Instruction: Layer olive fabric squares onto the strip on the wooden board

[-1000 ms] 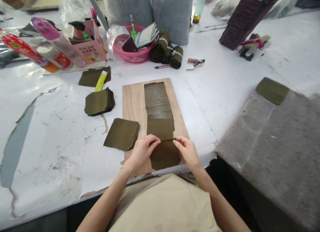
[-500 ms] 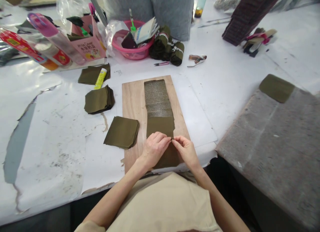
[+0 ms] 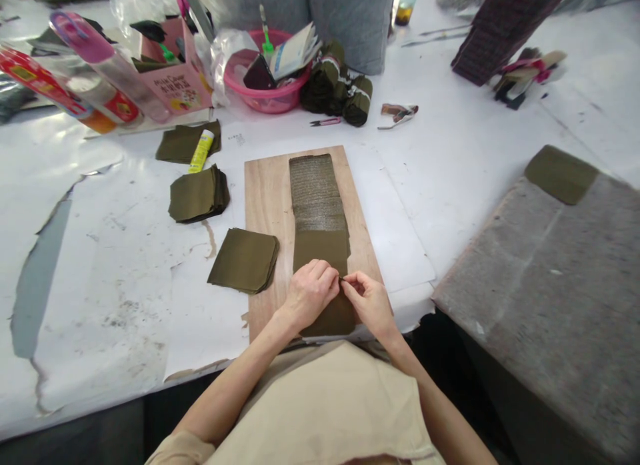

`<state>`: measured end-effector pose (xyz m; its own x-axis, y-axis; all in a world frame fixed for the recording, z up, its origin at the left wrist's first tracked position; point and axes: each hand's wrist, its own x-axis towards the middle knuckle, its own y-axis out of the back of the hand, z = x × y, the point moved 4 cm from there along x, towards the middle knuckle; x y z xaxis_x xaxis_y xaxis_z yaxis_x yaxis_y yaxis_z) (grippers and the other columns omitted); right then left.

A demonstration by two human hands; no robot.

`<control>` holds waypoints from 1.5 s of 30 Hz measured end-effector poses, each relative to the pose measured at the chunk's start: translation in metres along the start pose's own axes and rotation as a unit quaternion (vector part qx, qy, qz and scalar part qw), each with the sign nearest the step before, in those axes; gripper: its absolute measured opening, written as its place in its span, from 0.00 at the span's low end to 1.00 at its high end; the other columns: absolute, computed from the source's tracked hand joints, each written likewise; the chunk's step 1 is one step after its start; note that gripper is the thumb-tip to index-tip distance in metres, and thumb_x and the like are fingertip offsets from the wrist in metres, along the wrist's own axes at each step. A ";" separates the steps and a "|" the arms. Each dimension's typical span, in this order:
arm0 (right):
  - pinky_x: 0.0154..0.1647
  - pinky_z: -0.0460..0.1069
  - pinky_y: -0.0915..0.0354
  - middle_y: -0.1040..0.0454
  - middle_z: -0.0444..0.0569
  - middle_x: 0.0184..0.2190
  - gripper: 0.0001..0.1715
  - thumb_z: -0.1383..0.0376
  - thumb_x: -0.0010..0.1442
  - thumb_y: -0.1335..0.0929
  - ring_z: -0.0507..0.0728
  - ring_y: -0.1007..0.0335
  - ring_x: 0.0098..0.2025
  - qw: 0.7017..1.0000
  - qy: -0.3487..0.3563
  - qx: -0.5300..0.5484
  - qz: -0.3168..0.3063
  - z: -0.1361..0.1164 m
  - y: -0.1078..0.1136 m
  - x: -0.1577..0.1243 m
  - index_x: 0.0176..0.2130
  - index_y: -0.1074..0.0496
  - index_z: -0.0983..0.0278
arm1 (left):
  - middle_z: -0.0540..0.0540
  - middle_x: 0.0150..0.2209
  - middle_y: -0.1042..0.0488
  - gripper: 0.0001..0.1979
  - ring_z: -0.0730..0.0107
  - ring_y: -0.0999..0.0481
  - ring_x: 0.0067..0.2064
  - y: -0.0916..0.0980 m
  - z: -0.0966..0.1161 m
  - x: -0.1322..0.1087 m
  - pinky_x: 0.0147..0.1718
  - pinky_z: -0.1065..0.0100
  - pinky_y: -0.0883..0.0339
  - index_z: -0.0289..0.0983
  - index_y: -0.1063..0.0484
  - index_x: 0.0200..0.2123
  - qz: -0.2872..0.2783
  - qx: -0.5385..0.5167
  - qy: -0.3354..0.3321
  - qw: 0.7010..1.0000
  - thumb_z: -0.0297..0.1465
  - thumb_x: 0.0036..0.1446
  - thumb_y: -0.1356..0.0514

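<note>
On a wooden board (image 3: pixel 265 198) lies a column of olive-green fabric pieces (image 3: pixel 317 191). Their far part carries rows of pale, glossy streaks, while the nearer part is plain. My left hand (image 3: pixel 314 291) rests over the plain part, fingers bent and pinching the fold of the nearest fabric piece (image 3: pixel 330 318). Thumb and forefinger of my right hand (image 3: pixel 369 303) close on the right end of that same fold, almost touching the left fingertips. The fingers hide part of the fold. A stack of olive fabric squares (image 3: pixel 245 259) overlaps the board's left edge.
Further left are another fabric stack (image 3: pixel 193 195) and a yellow glue tube (image 3: pixel 201 151) on more pieces. Behind stand a pink basket (image 3: pixel 273 101), a pink box (image 3: pixel 183 88) and rolled olive ribbing (image 3: pixel 357 101). A grey padded surface (image 3: pixel 540 285) is at right.
Both hands have shifted slightly left along the fold, still pinching the fabric. The whole view has tilted a little; the stacks and board stay where they were.
</note>
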<state>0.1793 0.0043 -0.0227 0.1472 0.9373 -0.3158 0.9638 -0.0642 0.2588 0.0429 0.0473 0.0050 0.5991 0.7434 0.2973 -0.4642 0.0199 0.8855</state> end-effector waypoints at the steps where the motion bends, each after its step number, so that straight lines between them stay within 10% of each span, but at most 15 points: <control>1: 0.31 0.46 0.36 0.24 0.44 0.26 0.13 0.56 0.58 0.33 0.53 0.30 0.28 1.000 -0.004 -0.007 0.003 0.001 0.000 0.000 0.32 0.27 0.63 | 0.47 0.31 0.29 0.07 0.68 0.30 0.34 0.000 -0.001 0.000 0.34 0.68 0.34 0.36 0.30 0.31 0.002 -0.007 0.010 1.000 0.26 0.62 0.45; 12: 0.19 0.43 0.46 0.30 0.41 0.20 0.15 0.53 0.57 0.33 0.49 0.39 0.19 0.997 -0.056 0.044 0.010 0.021 0.003 0.008 0.31 0.31 0.63 | 0.46 0.42 0.27 0.08 0.73 0.26 0.35 0.002 -0.022 -0.013 0.35 0.71 0.30 0.38 0.30 0.46 -0.036 -0.181 0.121 0.975 0.28 0.65 0.45; 31: 0.26 0.45 0.31 0.28 0.37 0.22 0.23 0.53 0.49 0.26 0.49 0.30 0.22 0.943 -0.164 0.288 0.008 0.022 -0.008 -0.013 0.38 0.36 0.61 | 0.49 0.42 0.25 0.09 0.68 0.23 0.40 0.011 -0.019 0.034 0.35 0.71 0.35 0.40 0.31 0.46 -0.247 -0.104 0.010 0.963 0.28 0.66 0.48; 39: 0.24 0.47 0.36 0.26 0.40 0.23 0.12 0.57 0.61 0.35 0.54 0.29 0.20 0.991 -0.105 -0.066 -0.058 0.024 0.014 -0.035 0.42 0.36 0.60 | 0.48 0.41 0.29 0.10 0.74 0.28 0.30 -0.011 -0.013 0.020 0.27 0.72 0.40 0.38 0.29 0.41 -0.248 -0.011 -0.082 0.965 0.31 0.68 0.50; 45: 0.36 0.49 0.37 0.24 0.49 0.36 0.13 0.57 0.65 0.35 0.56 0.27 0.36 0.928 0.122 -0.350 0.048 0.009 0.024 -0.034 0.45 0.30 0.62 | 0.45 0.47 0.28 0.11 0.67 0.27 0.46 -0.023 -0.018 -0.010 0.41 0.69 0.32 0.38 0.30 0.47 -0.129 -0.022 -0.104 0.986 0.28 0.69 0.51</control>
<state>0.1990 -0.0322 -0.0143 0.0889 0.9938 -0.0663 0.5562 0.0057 0.8310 0.0357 0.0512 -0.0246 0.8199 0.5563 0.1349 -0.3040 0.2234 0.9261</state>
